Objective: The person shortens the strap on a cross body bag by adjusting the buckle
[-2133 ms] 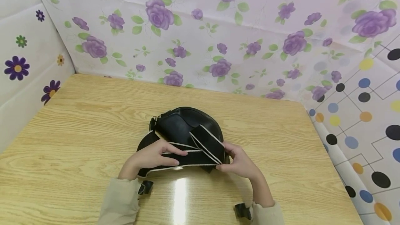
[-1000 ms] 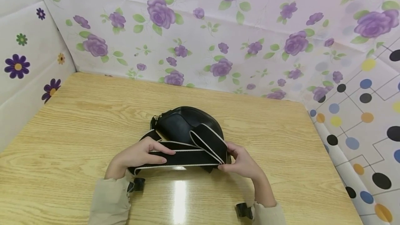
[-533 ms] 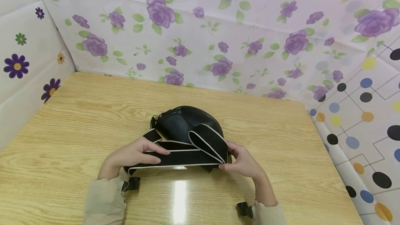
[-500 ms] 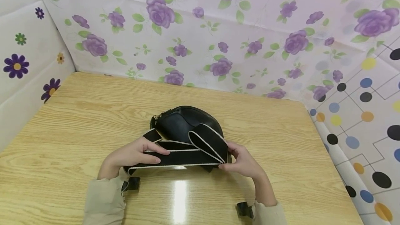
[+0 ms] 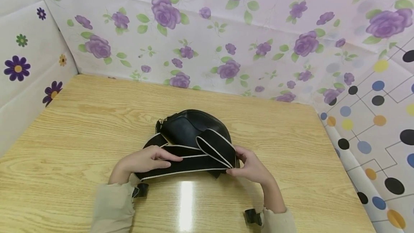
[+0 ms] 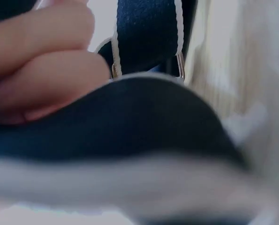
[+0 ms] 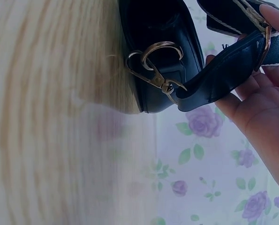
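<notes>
A black half-moon shoulder bag point(image 5: 182, 128) lies on the table in the head view. Its wide black strap point(image 5: 194, 163) with white edges is folded back and forth along the near side. At the left end my left hand point(image 5: 142, 161) grips the layers, index finger laid along the top. Curled fingers point(image 6: 50, 79) show against the strap in the left wrist view. My right hand point(image 5: 250, 166) pinches the right-hand fold. In the right wrist view, a leather end tab point(image 7: 219, 82) runs from that hand to a gold swivel clasp point(image 7: 157, 79) and ring on the bag.
The bag sits mid-way on a light wood-grain table point(image 5: 97, 118). Behind it rises a wall sheet point(image 5: 200, 46) printed with purple roses. A dotted sheet point(image 5: 365, 146) borders the right side, a daisy-print one point(image 5: 19, 92) the left.
My left hand slid left, pulling the strap layers out straighter, then came back slightly right in the last half second, so the strap's near edge bows. My right hand has hardly moved.
</notes>
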`<state>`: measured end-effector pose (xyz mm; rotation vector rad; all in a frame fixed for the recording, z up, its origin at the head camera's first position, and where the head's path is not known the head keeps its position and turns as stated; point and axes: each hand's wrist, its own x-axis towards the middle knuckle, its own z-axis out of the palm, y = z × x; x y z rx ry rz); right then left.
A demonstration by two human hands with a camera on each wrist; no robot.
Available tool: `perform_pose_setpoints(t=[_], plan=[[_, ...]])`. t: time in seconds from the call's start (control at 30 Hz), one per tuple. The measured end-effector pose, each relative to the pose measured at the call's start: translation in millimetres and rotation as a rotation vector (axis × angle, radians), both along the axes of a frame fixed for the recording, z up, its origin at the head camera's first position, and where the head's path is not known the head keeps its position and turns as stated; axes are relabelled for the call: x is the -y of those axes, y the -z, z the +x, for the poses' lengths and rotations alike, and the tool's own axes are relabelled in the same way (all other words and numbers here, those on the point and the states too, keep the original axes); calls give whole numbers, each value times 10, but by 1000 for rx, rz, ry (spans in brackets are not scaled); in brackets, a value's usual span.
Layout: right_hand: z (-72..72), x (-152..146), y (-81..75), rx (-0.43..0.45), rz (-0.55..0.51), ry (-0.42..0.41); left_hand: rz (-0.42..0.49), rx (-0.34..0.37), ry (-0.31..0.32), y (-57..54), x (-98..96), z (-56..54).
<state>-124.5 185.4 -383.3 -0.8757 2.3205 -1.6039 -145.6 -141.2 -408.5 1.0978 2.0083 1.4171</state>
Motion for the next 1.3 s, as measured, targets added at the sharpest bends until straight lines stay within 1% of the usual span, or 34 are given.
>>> perform_pose_setpoints(t=[0.13,0.37,0.53,0.63,0.7,0.83,0.93,1.03,1.17,1.3], plan=[[3,-1,-1,4,-3,5,-48,-18,-8,-14,-46,6],[3,1,8,10,-14,12,-130,-98,12,-12,-186,-3],[7,5,13,9,-19,9,-212,-78,-12,-38,-314,8],[10,13,12,5,-23,1,-234,-50,-27,-63,-384,18],[12,18,9,7,-24,0,-232,-49,-44,-73,-422,21],[13,24,8,10,-22,4,-206,-76,-92,-67,-481,19],[14,25,10,10,-17,7,-172,-86,-131,-54,-508,19],[14,25,13,6,-15,10,-146,-44,-167,-54,-526,26],[12,26,16,-7,-16,6,-127,13,-199,-53,-546,30],[12,28,18,-13,-16,2,-118,33,-222,-32,-566,28]])
